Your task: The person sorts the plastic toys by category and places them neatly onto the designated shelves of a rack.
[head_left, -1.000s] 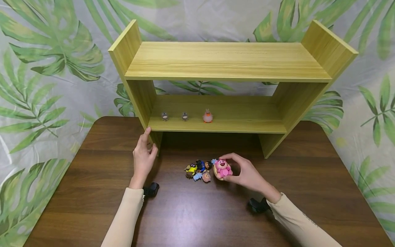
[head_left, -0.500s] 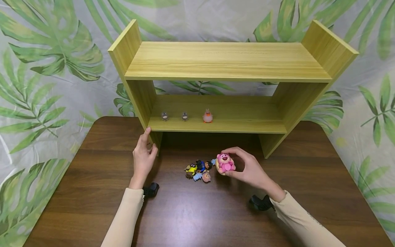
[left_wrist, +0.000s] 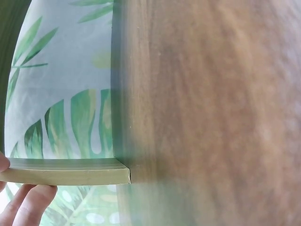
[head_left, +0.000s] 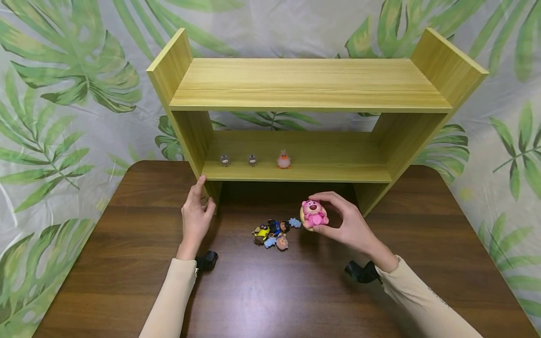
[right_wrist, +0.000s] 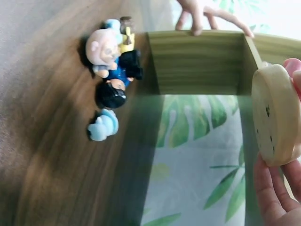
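Observation:
My right hand [head_left: 352,227] holds a pink bear figurine [head_left: 314,215] with a round cream back, thumb below and fingers above, over the table. In the right wrist view the flat cream back of the bear figurine [right_wrist: 270,115] faces the camera. My left hand [head_left: 197,216] grips the left side panel of the wooden shelf [head_left: 296,180]; in the left wrist view its fingers [left_wrist: 35,202] lie on both sides of the panel edge. Two small grey figurines [head_left: 225,160] and a pink duck figurine [head_left: 283,160] stand on the middle shelf board.
Several small figurines [head_left: 276,228] lie in a cluster on the table, including one in yellow and one in blue with dark hair. A light-blue piece [head_left: 294,223] lies at their right. The brown table [head_left: 262,291] spreads in front of the shelf; a leaf-print cloth [head_left: 76,70] hangs behind.
My right hand has carried the bear figurine up and to the right, away from the cluster, uncovering the light-blue piece. The left hand stays at the shelf panel.

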A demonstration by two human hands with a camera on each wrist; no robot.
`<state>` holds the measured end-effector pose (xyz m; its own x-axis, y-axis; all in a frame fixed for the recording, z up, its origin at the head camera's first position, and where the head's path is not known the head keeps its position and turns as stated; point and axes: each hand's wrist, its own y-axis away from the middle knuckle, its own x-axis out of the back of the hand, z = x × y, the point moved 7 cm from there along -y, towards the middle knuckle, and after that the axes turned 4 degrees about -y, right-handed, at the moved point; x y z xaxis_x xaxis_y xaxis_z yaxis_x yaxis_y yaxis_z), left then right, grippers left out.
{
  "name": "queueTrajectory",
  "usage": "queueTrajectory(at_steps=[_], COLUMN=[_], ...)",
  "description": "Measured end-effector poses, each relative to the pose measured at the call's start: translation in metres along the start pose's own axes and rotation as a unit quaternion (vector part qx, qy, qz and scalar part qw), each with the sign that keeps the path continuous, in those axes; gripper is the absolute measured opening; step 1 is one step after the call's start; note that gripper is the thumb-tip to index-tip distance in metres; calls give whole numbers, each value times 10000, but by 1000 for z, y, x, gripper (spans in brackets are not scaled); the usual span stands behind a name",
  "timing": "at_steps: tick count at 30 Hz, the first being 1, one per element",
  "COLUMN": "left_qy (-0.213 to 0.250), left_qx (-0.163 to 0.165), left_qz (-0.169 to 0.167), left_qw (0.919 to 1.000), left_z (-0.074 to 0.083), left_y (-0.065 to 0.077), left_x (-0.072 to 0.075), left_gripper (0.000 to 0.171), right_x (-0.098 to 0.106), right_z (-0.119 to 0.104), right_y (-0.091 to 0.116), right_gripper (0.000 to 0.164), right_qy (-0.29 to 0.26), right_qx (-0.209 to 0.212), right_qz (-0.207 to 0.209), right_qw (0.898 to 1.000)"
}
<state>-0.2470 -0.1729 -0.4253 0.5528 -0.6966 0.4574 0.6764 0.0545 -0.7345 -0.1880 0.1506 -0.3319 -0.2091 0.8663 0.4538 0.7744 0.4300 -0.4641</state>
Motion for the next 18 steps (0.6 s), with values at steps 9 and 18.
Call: queueTrajectory(at_steps=[9,18], left_qy=[0,9], left_qx=[39,72], left_qz=[-30,-46], left_qw=[10000,10000], left_z=[0,-1], left_y=[1,1], left_x=[0,-1], left_gripper=[81,80], right_x=[8,17], right_z=[3,21], right_y=[-4,-8], right_gripper=[58,63], right_qy=[-74,-31], right_qx=[150,213], right_qz=[169,304], right_qw=[9997,9993])
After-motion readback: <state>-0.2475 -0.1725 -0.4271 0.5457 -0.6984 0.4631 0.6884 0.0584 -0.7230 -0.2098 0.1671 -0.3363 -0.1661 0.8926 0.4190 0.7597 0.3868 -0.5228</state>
